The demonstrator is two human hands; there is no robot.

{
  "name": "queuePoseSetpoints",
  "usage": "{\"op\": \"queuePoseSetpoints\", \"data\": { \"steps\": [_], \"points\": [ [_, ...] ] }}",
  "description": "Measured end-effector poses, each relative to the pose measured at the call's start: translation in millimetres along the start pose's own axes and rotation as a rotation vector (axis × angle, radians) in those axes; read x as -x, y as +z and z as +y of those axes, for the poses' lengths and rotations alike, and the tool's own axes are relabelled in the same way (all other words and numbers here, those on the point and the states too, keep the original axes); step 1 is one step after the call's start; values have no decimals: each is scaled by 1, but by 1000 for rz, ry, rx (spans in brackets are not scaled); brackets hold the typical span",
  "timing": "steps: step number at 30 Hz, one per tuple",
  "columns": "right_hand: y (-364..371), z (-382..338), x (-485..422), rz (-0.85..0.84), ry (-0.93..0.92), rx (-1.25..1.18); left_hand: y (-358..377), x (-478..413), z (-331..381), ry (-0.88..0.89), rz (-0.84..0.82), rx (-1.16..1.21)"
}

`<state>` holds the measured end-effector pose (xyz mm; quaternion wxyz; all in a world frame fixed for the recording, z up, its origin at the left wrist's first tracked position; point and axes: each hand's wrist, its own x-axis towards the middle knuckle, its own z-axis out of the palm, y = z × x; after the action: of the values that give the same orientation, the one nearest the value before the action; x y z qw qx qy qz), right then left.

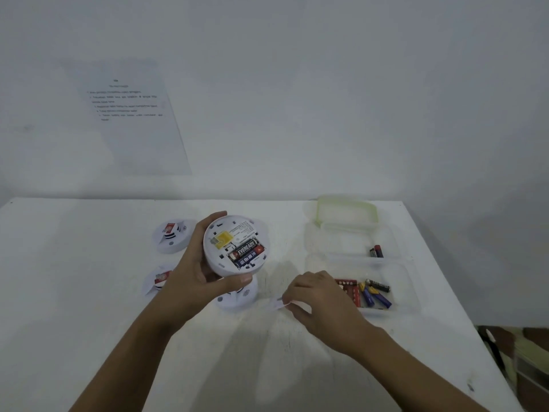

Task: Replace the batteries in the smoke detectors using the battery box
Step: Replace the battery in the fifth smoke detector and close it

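We are leaning over a white table [89, 322] that is filling the near part of the view, its top scuffed with faint grey marks. At the near right, past the table's edge, something dark and greenish is showing, too dim to identify.

Our right hand [315, 295] is resting low on the table, its fingers curled and pinching a small white flat piece [277, 304] against the surface. Just right of it the clear battery box [407, 281] is sitting open, holding loose batteries [374, 292] in blue, yellow, black and red.

Our left hand [193, 272] is gripping a round white smoke detector [234, 245] above the table at centre, thumb on the near rim and fingers wrapped round the far left rim. The detector's back is facing us, and its open compartment is showing fitted batteries [246, 254] beside a yellow label. A second detector [237, 298] is lying on the table directly beneath it, partly hidden by the hand. Two more are lying to the left, one near [159, 279] and one farther [172, 239].

Beyond the box, a second clear tray [350, 242] is holding two dark batteries [376, 251], and a pale green lid [346, 211] is lying at the far edge.

Behind the table a plain pale wall [326, 99] is rising, and a printed sheet [127, 114] is hanging on it at far left, its text too blurred to read.
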<state>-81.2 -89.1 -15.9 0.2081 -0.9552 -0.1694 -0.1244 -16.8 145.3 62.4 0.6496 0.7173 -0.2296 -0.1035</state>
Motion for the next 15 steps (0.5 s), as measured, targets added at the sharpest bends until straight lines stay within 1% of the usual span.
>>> {"op": "queuePoseSetpoints", "data": {
  "steps": [7, 10, 12, 15],
  "points": [
    [-5, -2, 11, -192, -39, 15, 1, 13, -3, -37, -32, 17],
    [-4, -2, 15, -266, -27, 43, -1, 14, -4, -39, -43, 4],
    [-6, -4, 15, -240, 17, -27, -1, 14, -4, -37, -46, -5],
    [-16, -12, 8, -37, 150, -255, 0, 14, -4, -26, -48, -21]
  ]
}}
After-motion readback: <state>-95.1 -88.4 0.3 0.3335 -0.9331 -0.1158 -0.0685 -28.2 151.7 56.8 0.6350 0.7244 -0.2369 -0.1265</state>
